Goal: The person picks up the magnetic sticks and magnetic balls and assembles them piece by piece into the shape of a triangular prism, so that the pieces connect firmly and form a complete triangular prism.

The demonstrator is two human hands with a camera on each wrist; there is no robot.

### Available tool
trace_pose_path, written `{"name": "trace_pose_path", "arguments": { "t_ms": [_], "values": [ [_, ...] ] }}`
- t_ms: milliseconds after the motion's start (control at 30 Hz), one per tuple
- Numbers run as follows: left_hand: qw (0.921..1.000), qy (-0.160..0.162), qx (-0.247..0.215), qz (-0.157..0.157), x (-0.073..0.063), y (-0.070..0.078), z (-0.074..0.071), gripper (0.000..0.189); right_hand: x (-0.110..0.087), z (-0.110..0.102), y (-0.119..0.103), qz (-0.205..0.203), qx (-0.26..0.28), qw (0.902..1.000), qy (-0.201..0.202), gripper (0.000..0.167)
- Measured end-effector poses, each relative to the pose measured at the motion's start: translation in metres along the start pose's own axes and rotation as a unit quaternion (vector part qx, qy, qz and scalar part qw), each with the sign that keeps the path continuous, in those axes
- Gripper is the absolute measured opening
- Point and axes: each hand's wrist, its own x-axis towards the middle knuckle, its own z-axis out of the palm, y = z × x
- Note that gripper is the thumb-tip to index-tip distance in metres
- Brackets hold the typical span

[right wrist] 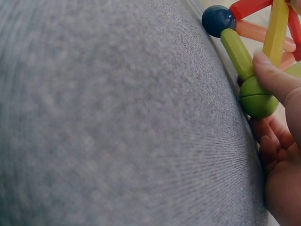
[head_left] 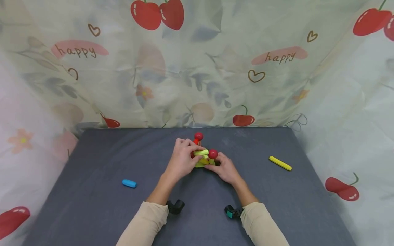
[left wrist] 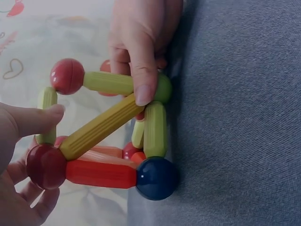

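A toy frame of coloured sticks and balls stands at the far middle of the table in the head view. My left hand (head_left: pixel 181 159) pinches its top light green stick (left wrist: pixel 47 115), which runs between two red balls (left wrist: pixel 46 165). My right hand (head_left: pixel 226 168) holds the lower corner, its thumb on the end of a slanting yellow stick (left wrist: pixel 101 126) beside a green ball (right wrist: pixel 258 97). A red stick (left wrist: pixel 101 174) joins a red ball to a dark blue ball (left wrist: pixel 158 178) at another corner. Part of the frame's far side is hidden behind the nearer sticks and my hands.
A short blue stick (head_left: pixel 129 183) lies on the dark grey table (head_left: pixel 197 222) to the left. A longer yellow stick (head_left: pixel 280 163) lies to the right. Behind the table hangs a printed curtain (head_left: pixel 197 68), and a thin wire loop (head_left: pixel 298 121) sits near the far right corner.
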Motion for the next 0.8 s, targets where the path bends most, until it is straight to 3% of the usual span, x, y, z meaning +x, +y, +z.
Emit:
{"name": "trace_pose_path", "arguments": {
  "t_ms": [233,500,567,667,733,800],
  "values": [
    [0.9990,0.006,0.040,0.019,-0.001,0.003,0.004,0.027,-0.001,0.000,-0.001,-0.003,0.011,0.9999,0.002,0.026],
    [0.9991,0.020,0.034,0.013,-0.007,0.001,0.004,0.035,0.000,0.003,0.000,0.000,-0.004,1.0000,0.001,0.025],
    [0.9992,0.031,0.014,-0.018,-0.014,0.001,0.001,0.047,-0.001,0.004,-0.001,0.003,-0.011,0.9999,0.000,0.025],
    [0.9931,0.026,-0.022,-0.112,-0.030,0.000,-0.002,0.067,-0.002,0.004,-0.007,-0.001,-0.025,0.9997,0.001,0.025],
    [0.9841,0.001,-0.033,-0.174,-0.040,-0.002,-0.003,0.074,-0.004,0.005,-0.012,0.000,-0.038,0.9992,0.007,0.024],
    [0.9752,-0.036,-0.039,-0.215,-0.047,-0.005,-0.001,0.077,-0.005,0.005,-0.016,0.004,-0.053,0.9985,0.012,0.024]
  ]
}}
